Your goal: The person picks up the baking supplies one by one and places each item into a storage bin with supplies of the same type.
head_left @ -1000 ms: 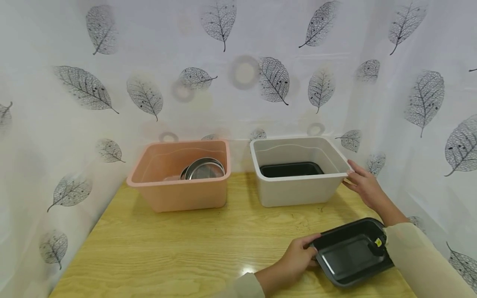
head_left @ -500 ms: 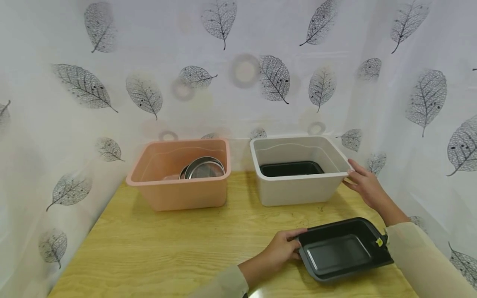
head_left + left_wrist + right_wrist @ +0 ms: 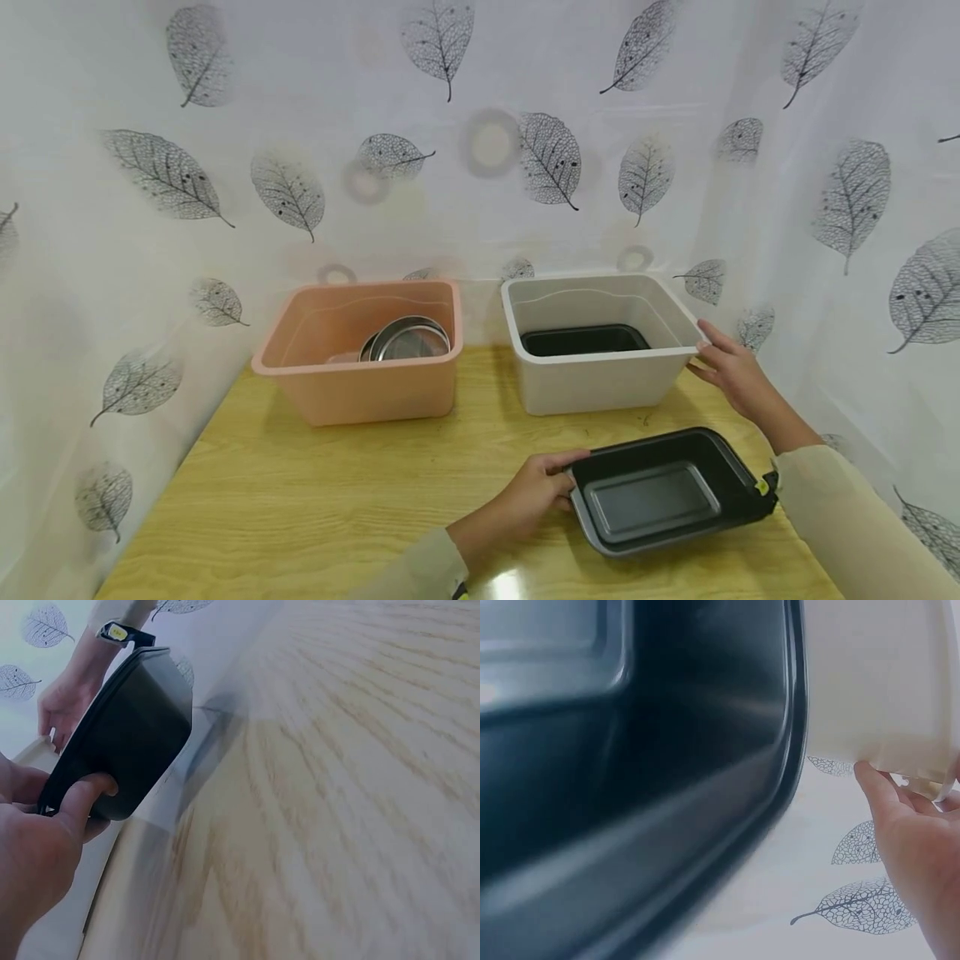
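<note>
A dark rectangular baking pan (image 3: 651, 500) is held by its left end in my left hand (image 3: 525, 496), slightly tilted over the tabletop. The left wrist view shows the thumb (image 3: 94, 791) pressed on the pan's underside, with fingers at the rim. My right hand (image 3: 738, 379) grips the right rim of a white plastic bin (image 3: 592, 387). In the right wrist view the pan's corner (image 3: 727, 787) fills the left side, near the camera. Another dark pan (image 3: 587, 339) lies inside the white bin, its lower part hidden by the front wall.
A pink plastic bin (image 3: 363, 398) stands left of the white one. Round metal pans (image 3: 412, 342) lean inside it. Both bins are at the back of a wooden table (image 3: 322, 500), before a leaf-patterned curtain (image 3: 480, 217).
My left hand has moved left and a little up the view, carrying the baking pan out from under the right forearm. The right hand keeps its hold on the white bin.
</note>
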### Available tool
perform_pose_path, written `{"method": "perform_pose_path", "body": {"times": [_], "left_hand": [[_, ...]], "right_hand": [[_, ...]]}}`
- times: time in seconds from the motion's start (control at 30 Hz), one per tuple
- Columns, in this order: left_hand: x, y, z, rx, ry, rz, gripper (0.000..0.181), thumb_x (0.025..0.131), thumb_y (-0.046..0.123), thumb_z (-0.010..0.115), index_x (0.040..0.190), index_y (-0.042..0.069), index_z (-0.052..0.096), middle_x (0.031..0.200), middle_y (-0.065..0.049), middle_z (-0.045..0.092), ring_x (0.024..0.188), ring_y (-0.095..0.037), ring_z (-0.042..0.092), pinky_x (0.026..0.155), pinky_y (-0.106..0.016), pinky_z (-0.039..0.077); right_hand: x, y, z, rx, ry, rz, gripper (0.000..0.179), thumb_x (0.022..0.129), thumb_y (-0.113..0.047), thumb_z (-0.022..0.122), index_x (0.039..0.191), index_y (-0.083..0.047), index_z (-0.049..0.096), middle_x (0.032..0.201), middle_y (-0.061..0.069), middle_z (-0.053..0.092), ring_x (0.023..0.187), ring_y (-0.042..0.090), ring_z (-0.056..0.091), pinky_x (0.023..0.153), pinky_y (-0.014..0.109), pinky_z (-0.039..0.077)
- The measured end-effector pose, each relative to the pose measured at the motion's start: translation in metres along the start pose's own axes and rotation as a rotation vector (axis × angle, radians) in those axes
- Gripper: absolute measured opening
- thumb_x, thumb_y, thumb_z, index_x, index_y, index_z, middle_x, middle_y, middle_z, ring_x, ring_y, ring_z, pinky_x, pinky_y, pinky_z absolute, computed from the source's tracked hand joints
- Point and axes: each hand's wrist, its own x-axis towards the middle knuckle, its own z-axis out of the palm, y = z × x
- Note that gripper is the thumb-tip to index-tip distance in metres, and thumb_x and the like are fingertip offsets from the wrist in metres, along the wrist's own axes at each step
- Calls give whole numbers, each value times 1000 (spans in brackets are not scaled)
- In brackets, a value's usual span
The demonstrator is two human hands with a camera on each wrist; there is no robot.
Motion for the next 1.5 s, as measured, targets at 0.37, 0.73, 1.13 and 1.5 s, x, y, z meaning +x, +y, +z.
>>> {"method": "perform_pose_path", "body": {"times": [0.37,0.73,1.13,1.5], "left_hand": [[-21,25,-29,66,-18,-13,50,94,-9,47,142,2,56,130,-27,63,100,-28,70,71,-27,62],[-36,57,-51,141,-11,-15,51,96,-9,46,144,6,56,140,-21,58,91,-16,64,68,-24,59],[-38,96,-64,209,-47,53,53,98,-5,45,149,6,49,146,-20,53,95,-13,63,72,-24,59],[-34,127,-62,196,-80,99,52,99,-5,43,151,0,44,144,-29,50,90,-9,62,71,-23,59]], "right_hand": [[-1,0,-1,8,-5,9,71,110,-27,41,161,-11,-5,165,23,-18,151,42,4,89,12,55],[-2,0,-1,26,-1,20,72,110,-28,42,161,-10,-6,166,18,-18,152,41,3,93,15,54],[-1,1,0,79,-2,11,72,110,-27,43,161,-10,-5,167,17,-16,153,37,1,93,15,54],[-1,3,-1,107,5,5,72,109,-26,44,161,-10,-3,166,22,-13,119,-12,51,91,15,55]]}}
